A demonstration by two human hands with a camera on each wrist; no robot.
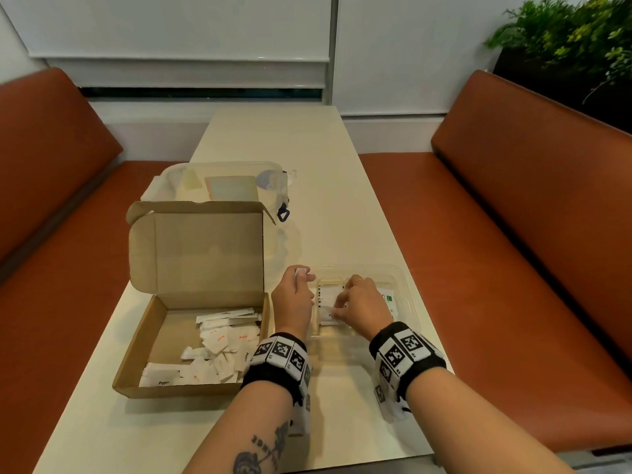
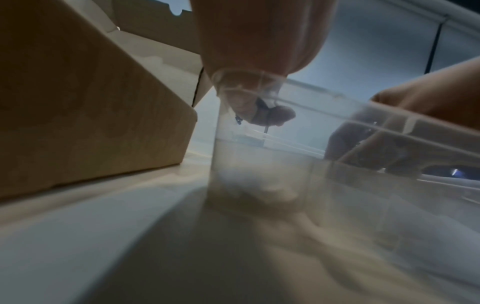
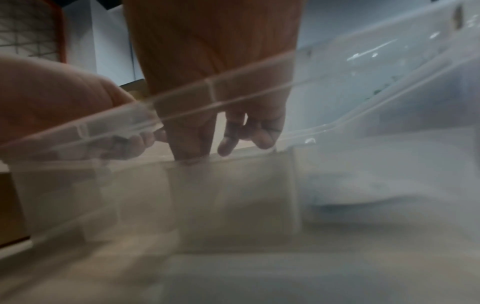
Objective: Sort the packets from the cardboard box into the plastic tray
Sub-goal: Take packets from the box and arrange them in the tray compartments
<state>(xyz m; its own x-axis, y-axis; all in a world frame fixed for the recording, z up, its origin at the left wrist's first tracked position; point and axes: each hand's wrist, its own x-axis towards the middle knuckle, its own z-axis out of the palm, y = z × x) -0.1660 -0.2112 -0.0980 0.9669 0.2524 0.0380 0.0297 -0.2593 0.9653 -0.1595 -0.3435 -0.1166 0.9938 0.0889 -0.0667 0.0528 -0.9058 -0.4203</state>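
Note:
An open cardboard box on the left holds several white packets, some with red print. To its right stands the clear plastic tray with divided compartments. My left hand hovers over the tray's left end and pinches a small white packet between thumb and fingers. My right hand reaches into the middle compartment, its curled fingertips pinching a white packet standing there. In the right wrist view the fingers point down behind the tray rim. The left wrist view shows the box wall beside the tray corner.
A clear lidded container with a blue latch sits behind the box's raised lid. The pale table is narrow, with brown benches on both sides. A packet with a green mark lies in the tray's right part.

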